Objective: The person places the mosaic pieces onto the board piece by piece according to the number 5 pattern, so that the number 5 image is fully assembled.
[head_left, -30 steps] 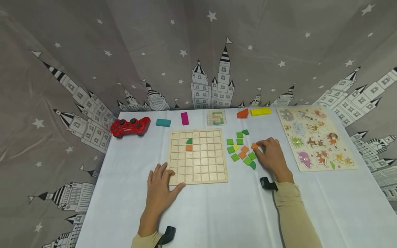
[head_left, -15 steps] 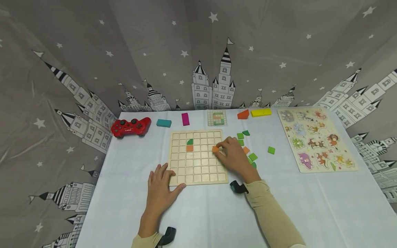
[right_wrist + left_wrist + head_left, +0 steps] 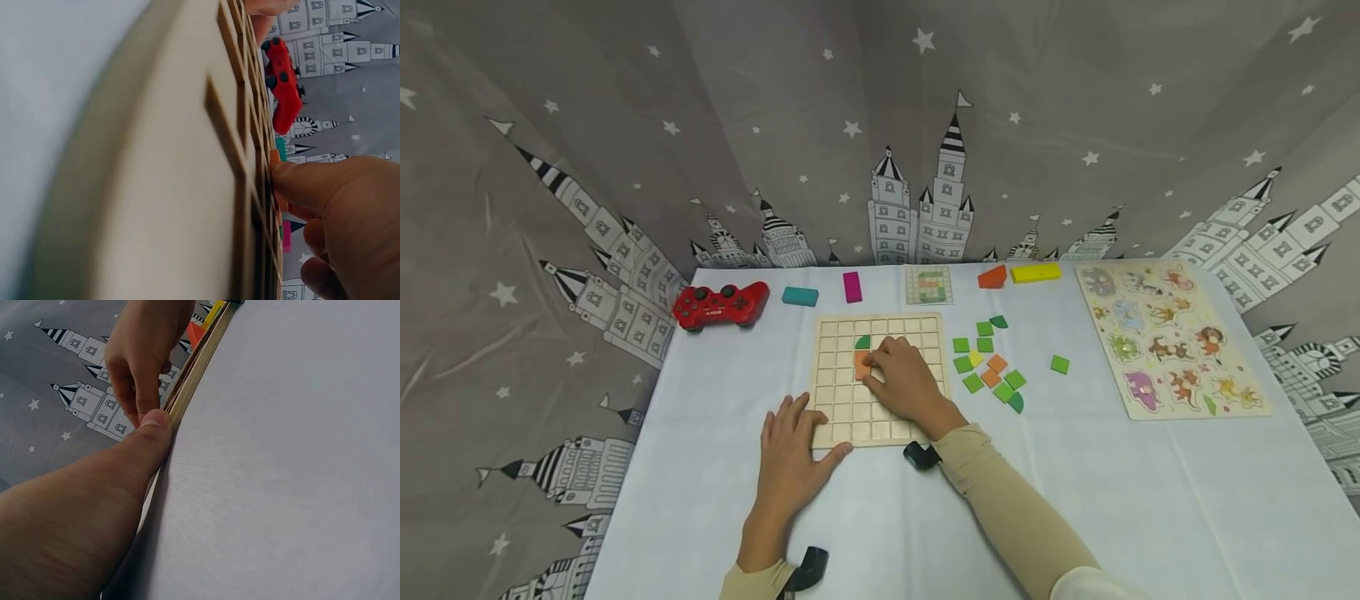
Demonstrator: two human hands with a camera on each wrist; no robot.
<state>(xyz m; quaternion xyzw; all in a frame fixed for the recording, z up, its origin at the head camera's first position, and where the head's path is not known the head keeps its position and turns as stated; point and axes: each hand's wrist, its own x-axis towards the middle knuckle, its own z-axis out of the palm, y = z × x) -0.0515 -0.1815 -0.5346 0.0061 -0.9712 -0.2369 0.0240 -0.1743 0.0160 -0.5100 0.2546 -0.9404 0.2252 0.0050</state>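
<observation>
Fingers of the right hand point(image 3: 904, 381) pinch an orange tile point(image 3: 867, 363) down against the wooden grid board point(image 3: 831, 408), just right of the orange tile already seated under the green quarter-round piece point(image 3: 862, 342). Flat and relaxed, the left hand point(image 3: 790, 450) rests on the board's near-left corner on the table point(image 3: 700, 467), farther from the tile.

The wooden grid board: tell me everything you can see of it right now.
The wooden grid board is a pale, square, light-wood tray divided by thin ribs into small square cells. It lies flat on the white tablecloth. A green quarter-round piece sits in one cell with an orange square tile directly below it. The left hand rests on its near left corner, thumb along the front edge. The right hand lies over its middle, fingertips at the orange tile.
</observation>
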